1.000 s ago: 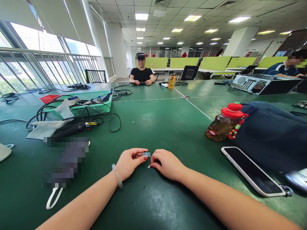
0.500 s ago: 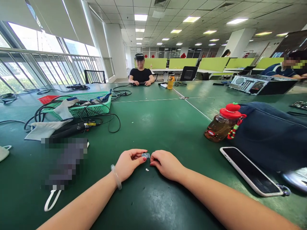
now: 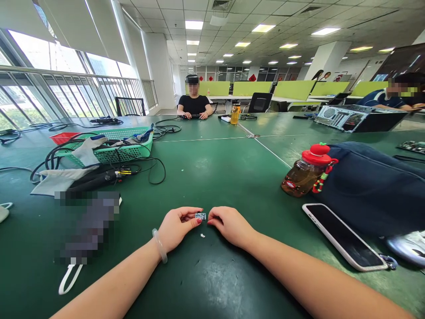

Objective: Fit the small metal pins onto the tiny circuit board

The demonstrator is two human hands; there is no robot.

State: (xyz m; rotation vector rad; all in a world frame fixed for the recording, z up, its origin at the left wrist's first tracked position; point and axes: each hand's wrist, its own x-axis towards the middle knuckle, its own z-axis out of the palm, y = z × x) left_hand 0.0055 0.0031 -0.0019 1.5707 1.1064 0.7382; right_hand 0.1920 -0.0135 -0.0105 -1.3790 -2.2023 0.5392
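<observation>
My left hand point(image 3: 179, 227), with a pale bracelet at the wrist, pinches a small blue-and-white piece like a tiny circuit board point(image 3: 200, 216) between thumb and fingers. Just right of that piece is my right hand point(image 3: 229, 225), its fingers curled and thumb pressed to them. Whatever those fingertips hold, if anything, is too small or hidden to name. Below the gap between the hands, a few tiny white bits point(image 3: 202, 235) lie on the green table point(image 3: 199, 177).
Left: a green basket point(image 3: 133, 150) with gloves and cables, and a blurred dark pouch point(image 3: 89, 230). Right: a red-capped bottle point(image 3: 303, 175), a phone point(image 3: 345, 237) and a dark blue bag point(image 3: 368, 190). One person point(image 3: 194, 106) sits opposite; another sits beyond an open computer case point(image 3: 355, 118).
The whole view has shifted slightly, with the surroundings sliding a little to the left. Both hands keep nearly the same pose, and the small board stays in my left hand.
</observation>
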